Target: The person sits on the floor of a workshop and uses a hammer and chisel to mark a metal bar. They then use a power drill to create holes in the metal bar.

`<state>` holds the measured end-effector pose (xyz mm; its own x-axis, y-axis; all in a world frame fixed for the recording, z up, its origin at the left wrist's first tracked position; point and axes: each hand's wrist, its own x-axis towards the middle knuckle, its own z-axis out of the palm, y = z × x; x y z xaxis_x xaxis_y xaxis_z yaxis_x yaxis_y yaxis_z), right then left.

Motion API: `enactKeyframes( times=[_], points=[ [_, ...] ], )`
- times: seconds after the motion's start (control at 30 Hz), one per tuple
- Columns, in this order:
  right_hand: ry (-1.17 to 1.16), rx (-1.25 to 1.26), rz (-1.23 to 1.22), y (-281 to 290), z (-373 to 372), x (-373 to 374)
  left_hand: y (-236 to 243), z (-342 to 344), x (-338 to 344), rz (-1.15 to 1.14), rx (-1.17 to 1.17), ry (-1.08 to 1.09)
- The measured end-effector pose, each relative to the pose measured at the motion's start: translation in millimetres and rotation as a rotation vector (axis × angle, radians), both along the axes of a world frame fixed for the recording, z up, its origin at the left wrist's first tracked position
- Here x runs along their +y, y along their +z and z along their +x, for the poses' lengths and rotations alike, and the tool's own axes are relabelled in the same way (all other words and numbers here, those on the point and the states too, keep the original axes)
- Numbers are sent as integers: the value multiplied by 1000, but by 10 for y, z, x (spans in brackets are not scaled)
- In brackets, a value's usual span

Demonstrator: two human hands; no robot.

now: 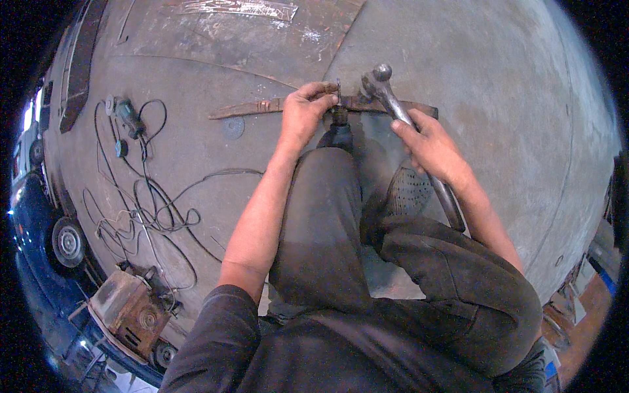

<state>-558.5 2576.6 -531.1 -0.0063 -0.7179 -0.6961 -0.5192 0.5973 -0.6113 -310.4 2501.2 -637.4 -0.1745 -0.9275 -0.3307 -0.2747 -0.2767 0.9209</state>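
Note:
My right hand (429,145) is closed around the handle of a ball-peen hammer (448,202). The hammer's steel head, with its round ball end, is up over the right part of a long, brown, slightly curved metal bar (257,107) that lies across the floor. Over the middle of that bar, my left hand (308,110) pinches a thin, upright metal punch or pin (339,90); its exact kind is too small to tell. The tip of my dark shoe (339,135) is close to the bar, just below the pinching fingers. Hammer head and pin are apart.
To the left, a green angle grinder (130,121) lies among tangled black cables (141,216). A flat round disc (233,127) rests near the bar's left end. At lower left stands a worn, boxy machine (131,311), with a dark blue car (39,229) beyond it.

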Motion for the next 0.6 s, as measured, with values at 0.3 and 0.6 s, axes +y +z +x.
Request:
enactKeyframes(
  times=[0.3, 0.6],
  points=[
    [-28, 22, 25, 66, 46, 2, 89, -73, 46, -45, -128, -71],
    [8, 49, -224, 135, 59, -91, 71, -103, 113, -128, -193, -67]
  ],
)
